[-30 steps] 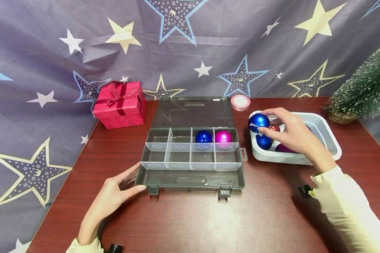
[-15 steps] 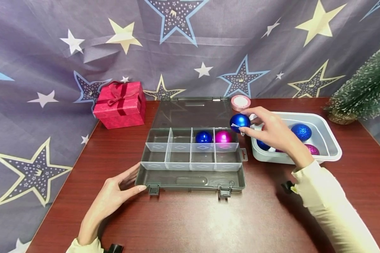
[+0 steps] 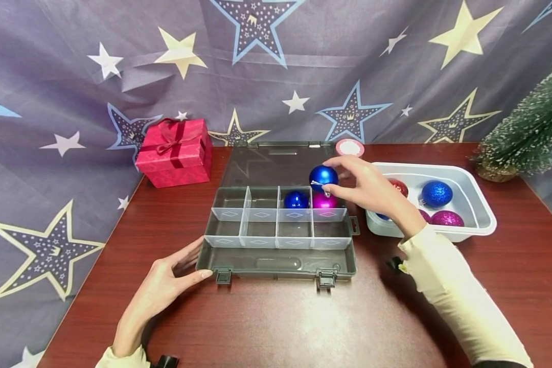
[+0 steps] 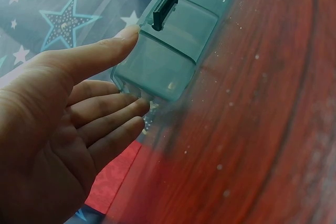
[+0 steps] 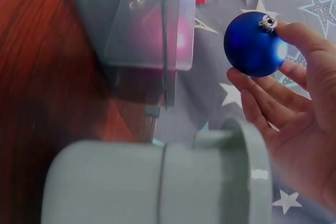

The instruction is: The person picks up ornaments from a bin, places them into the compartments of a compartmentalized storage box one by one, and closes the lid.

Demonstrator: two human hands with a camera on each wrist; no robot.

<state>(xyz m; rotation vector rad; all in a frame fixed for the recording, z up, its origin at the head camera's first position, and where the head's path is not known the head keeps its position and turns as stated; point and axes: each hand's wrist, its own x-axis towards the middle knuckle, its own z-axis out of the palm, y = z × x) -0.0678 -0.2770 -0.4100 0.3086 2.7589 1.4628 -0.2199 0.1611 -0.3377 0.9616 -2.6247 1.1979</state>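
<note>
My right hand (image 3: 372,186) pinches a matte blue Christmas ball (image 3: 323,178) by its side, near the silver cap. In the head view the ball hangs above the back right compartment of a grey divided organizer box (image 3: 276,272). That compartment holds a shiny pink ball (image 3: 324,201). Left of it sits a shiny dark blue ball (image 3: 296,200). The box's lid (image 3: 280,168) lies back. My left hand (image 3: 165,278) touches the box's front left corner, thumb at the front and fingers along the side. In the left wrist view its fingers (image 4: 113,111) are nearly straight.
A white tub (image 3: 480,204) at right holds several glitter balls in blue, red and magenta. Behind the box is a pink ribbon roll (image 3: 350,147). A red gift box (image 3: 175,153) stands at left, a small frosted tree (image 3: 529,122) at far right.
The right hand has carried the blue ball leftward from over the white tub to above the organizer's right side. More balls in the tub are now uncovered. The left hand stays put.
</note>
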